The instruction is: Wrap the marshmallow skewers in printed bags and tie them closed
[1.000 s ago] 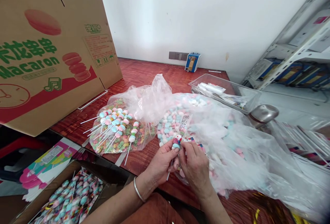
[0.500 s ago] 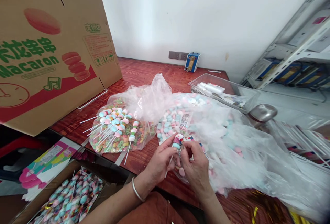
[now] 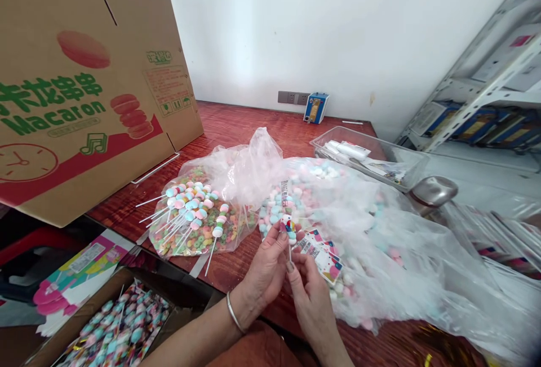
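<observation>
My left hand [image 3: 267, 268] pinches the top of a candy skewer [image 3: 288, 226], a white stick with a red-and-white piece and a blue candy on it. My right hand [image 3: 310, 293] pinches the white stick just below, near my lap edge of the table. A narrow printed label [image 3: 284, 192] stands up from the skewer's top. Loose printed cards [image 3: 322, 253] lie on the plastic beside my right hand. Behind the hands spreads a clear bag of pastel candies [image 3: 296, 200]. To the left, finished skewers [image 3: 195, 212] lie on a bag of coloured ring candies [image 3: 198, 237].
A large Macaron carton [image 3: 84, 91] stands at the left on the red wooden table [image 3: 245, 124]. A clear tray [image 3: 367, 155] and a metal lid [image 3: 433, 189] are at the right. A box of wrapped skewers [image 3: 114, 325] sits below left. Metal shelving [image 3: 486, 91] is far right.
The skewer has been raised and turned upright, its label now standing above the candies. My right hand slid down the stick toward me. The camera tilted slightly down.
</observation>
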The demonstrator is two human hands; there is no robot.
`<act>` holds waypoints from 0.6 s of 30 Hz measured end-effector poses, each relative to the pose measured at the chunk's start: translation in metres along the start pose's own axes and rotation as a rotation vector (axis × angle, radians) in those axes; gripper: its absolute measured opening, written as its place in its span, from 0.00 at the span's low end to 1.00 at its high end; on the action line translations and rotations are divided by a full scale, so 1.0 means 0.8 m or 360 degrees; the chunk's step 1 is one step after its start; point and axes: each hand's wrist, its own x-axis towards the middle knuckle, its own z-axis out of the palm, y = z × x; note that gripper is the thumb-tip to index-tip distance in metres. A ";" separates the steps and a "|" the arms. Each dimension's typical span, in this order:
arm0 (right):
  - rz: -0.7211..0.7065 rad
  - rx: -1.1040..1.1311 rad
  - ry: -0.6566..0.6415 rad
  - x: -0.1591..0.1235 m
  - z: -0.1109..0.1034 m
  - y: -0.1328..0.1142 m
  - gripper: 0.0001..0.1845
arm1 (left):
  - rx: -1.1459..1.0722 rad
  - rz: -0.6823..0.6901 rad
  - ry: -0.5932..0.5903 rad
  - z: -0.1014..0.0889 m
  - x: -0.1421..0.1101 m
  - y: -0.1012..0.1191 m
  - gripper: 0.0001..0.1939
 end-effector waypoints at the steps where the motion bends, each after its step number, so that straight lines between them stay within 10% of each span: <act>1: 0.0063 0.0129 -0.0072 -0.003 0.004 0.005 0.14 | -0.0010 -0.0015 0.0010 0.000 0.000 -0.001 0.18; 18: -0.0213 -0.0227 0.0110 -0.008 0.002 0.010 0.13 | 0.0446 -0.0003 -0.0173 -0.007 0.021 0.043 0.23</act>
